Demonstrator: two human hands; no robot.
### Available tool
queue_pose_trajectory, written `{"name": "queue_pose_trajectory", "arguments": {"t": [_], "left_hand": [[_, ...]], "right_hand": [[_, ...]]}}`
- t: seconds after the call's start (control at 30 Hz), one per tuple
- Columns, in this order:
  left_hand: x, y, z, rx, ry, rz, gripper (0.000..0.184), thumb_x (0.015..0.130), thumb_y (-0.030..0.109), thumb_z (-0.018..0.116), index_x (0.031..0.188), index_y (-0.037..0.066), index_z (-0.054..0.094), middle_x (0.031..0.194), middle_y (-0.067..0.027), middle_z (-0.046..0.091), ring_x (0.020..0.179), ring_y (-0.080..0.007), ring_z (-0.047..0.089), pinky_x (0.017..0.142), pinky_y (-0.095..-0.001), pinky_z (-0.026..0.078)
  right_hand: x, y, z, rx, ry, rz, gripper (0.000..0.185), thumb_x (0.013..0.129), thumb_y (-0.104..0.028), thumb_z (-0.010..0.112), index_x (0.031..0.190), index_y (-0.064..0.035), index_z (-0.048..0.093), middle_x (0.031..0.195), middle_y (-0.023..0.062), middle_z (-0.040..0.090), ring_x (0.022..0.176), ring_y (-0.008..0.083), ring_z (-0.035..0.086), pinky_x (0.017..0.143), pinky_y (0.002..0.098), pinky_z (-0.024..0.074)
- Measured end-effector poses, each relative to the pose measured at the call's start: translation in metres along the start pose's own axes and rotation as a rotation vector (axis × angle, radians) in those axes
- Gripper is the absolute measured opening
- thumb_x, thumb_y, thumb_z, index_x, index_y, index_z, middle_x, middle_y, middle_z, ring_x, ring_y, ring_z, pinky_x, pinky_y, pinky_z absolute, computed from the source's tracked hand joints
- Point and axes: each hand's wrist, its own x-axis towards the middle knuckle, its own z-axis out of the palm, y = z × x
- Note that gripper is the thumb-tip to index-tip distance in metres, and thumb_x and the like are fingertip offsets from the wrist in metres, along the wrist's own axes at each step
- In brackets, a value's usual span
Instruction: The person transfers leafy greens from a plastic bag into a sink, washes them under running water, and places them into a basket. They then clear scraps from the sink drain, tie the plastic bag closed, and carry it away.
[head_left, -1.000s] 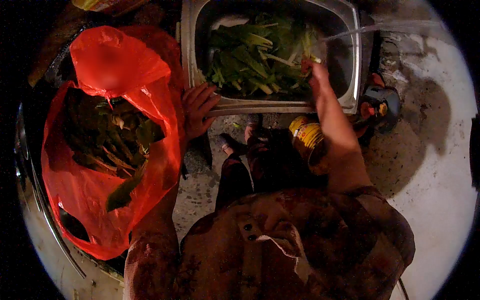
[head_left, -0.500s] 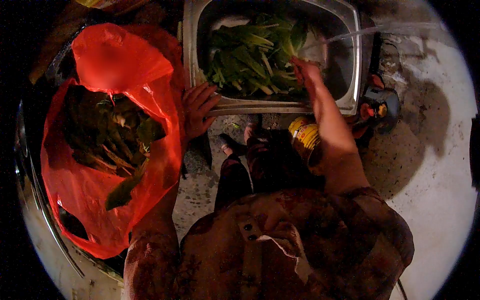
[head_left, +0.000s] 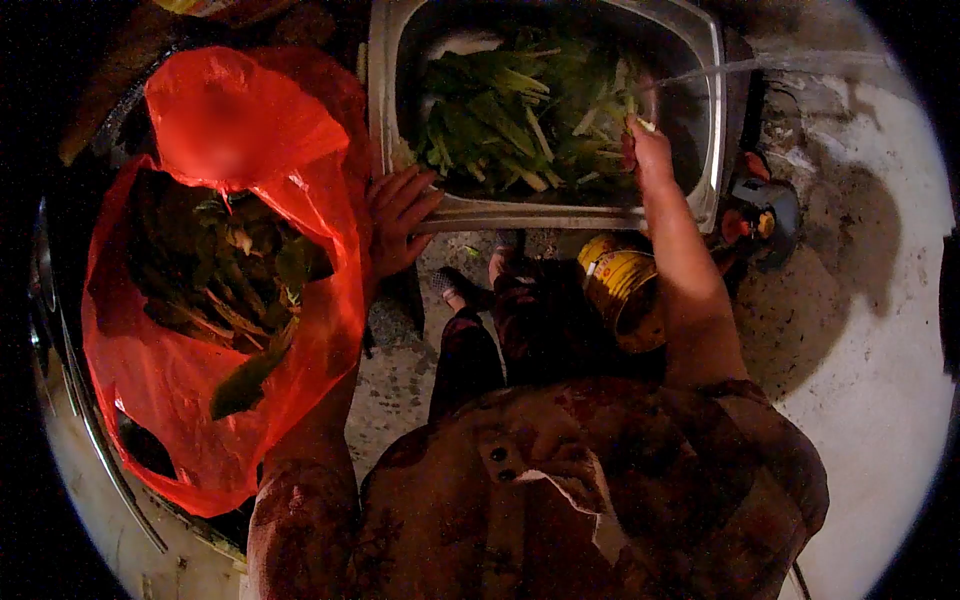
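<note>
Inside the metal sink (head_left: pixel 714 150) lies a pile of leafy greens (head_left: pixel 500 115). My right hand (head_left: pixel 648 150) is closed around the stem end of some greens at the sink's right side, close to a thin stream of water (head_left: pixel 730 66) coming in from the right. Fingers apart, my left hand (head_left: pixel 400 215) rests at the sink's lower left corner, beside a red plastic bag (head_left: pixel 320 370). The bag is open and holds darker leaves and stems (head_left: pixel 220 270).
Below the sink, by my right forearm, is a yellow container (head_left: pixel 615 280). A dark rounded object (head_left: pixel 775 215) stands right of the sink. My feet are on the floor (head_left: pixel 390 385) beneath.
My right hand moved left with the greens, then back right near the water. The left hand has stayed at the sink's corner.
</note>
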Motion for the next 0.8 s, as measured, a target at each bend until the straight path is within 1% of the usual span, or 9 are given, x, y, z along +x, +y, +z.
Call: {"name": "queue_pose_trajectory", "arguments": {"t": [0.13,0.23,0.3,0.33,0.4,0.53,0.63,0.73,0.8], "left_hand": [[0.001,0.001,-0.002,-0.002,-0.026,-0.011,0.059,0.064,0.015,0.073,0.121,0.01,0.058,0.135,-0.0115,0.049,0.13,-0.0317,0.04,0.105,-0.0484,0.032],[-0.002,-0.001,0.002,-0.006,-0.005,-0.005,0.059,0.064,0.015,0.073,0.121,0.011,0.058,0.136,-0.0113,0.048,0.13,-0.0321,0.04,0.105,-0.0494,0.032],[-0.004,-0.003,0.006,-0.011,0.021,0.003,0.059,0.064,0.015,0.073,0.121,0.012,0.058,0.136,-0.011,0.047,0.13,-0.0323,0.039,0.105,-0.05,0.032],[-0.005,-0.003,0.005,-0.015,-0.008,-0.01,0.059,0.064,0.015,0.073,0.121,0.012,0.058,0.136,-0.0107,0.047,0.13,-0.0323,0.039,0.104,-0.0502,0.032],[-0.004,-0.002,0.002,-0.021,-0.065,-0.037,0.059,0.064,0.015,0.073,0.121,0.012,0.058,0.137,-0.0101,0.047,0.13,-0.0323,0.039,0.104,-0.0505,0.032],[-0.003,0.001,0.001,-0.031,-0.004,-0.026,0.06,0.063,0.014,0.073,0.121,0.012,0.058,0.137,-0.0097,0.047,0.13,-0.032,0.038,0.104,-0.0495,0.033],[-0.002,0.001,-0.002,-0.024,-0.017,-0.023,0.06,0.063,0.013,0.073,0.121,0.012,0.058,0.136,-0.0097,0.047,0.13,-0.032,0.039,0.104,-0.0486,0.034],[-0.002,0.001,0.0,-0.035,-0.004,-0.024,0.059,0.063,0.013,0.073,0.12,0.011,0.058,0.135,-0.01,0.048,0.13,-0.0319,0.039,0.104,-0.0483,0.034],[0.002,-0.002,0.002,-0.074,0.008,-0.002,0.058,0.063,0.012,0.072,0.12,0.011,0.058,0.135,-0.0102,0.048,0.13,-0.032,0.039,0.104,-0.0486,0.033]], "right_hand": [[0.002,0.001,-0.003,0.095,-0.055,-0.106,0.025,0.088,-0.022,0.066,0.093,0.0004,0.056,0.061,0.0041,0.054,0.047,0.0144,0.045,0.042,0.0325,0.0337],[-0.003,-0.004,-0.011,0.126,-0.1,-0.064,0.025,0.087,-0.022,0.067,0.089,0.0004,0.057,0.06,0.004,0.053,0.046,0.0147,0.045,0.044,0.0319,0.0343],[0.001,-0.002,-0.013,-0.029,-0.107,-0.025,0.031,0.087,-0.028,0.067,0.089,0.0006,0.057,0.061,0.0048,0.053,0.046,0.0151,0.045,0.044,0.0318,0.0346],[0.002,-0.002,-0.013,-0.106,-0.111,-0.007,0.034,0.086,-0.032,0.068,0.089,0.0007,0.058,0.062,0.0052,0.053,0.046,0.0153,0.045,0.044,0.0317,0.0347],[-0.009,-0.007,-0.01,-0.147,-0.077,-0.01,0.042,0.084,-0.04,0.068,0.089,0.0003,0.058,0.062,0.0056,0.053,0.045,0.0153,0.045,0.043,0.0322,0.0342],[0.002,-0.001,-0.009,-0.198,-0.021,0.022,0.052,0.08,-0.05,0.068,0.095,-0.0008,0.06,0.062,0.0051,0.052,0.05,0.0174,0.049,0.043,0.0316,0.0367],[0.066,0.037,-0.026,-0.354,0.187,-0.047,0.055,0.079,-0.048,0.069,0.101,0.0007,0.061,0.073,0.0086,0.057,0.062,0.0196,0.056,0.054,0.0332,0.0455],[0.101,0.045,-0.046,-0.331,0.127,-0.061,0.059,0.078,-0.048,0.069,0.108,0.0032,0.06,0.095,0.0155,0.062,0.08,0.0244,0.061,0.072,0.0372,0.0489],[0.115,0.047,-0.043,-0.416,0.113,-0.146,0.057,0.08,-0.046,0.067,0.113,-0.0006,0.058,0.105,0.0171,0.054,0.09,0.0276,0.054,0.078,0.0409,0.0445]]}}
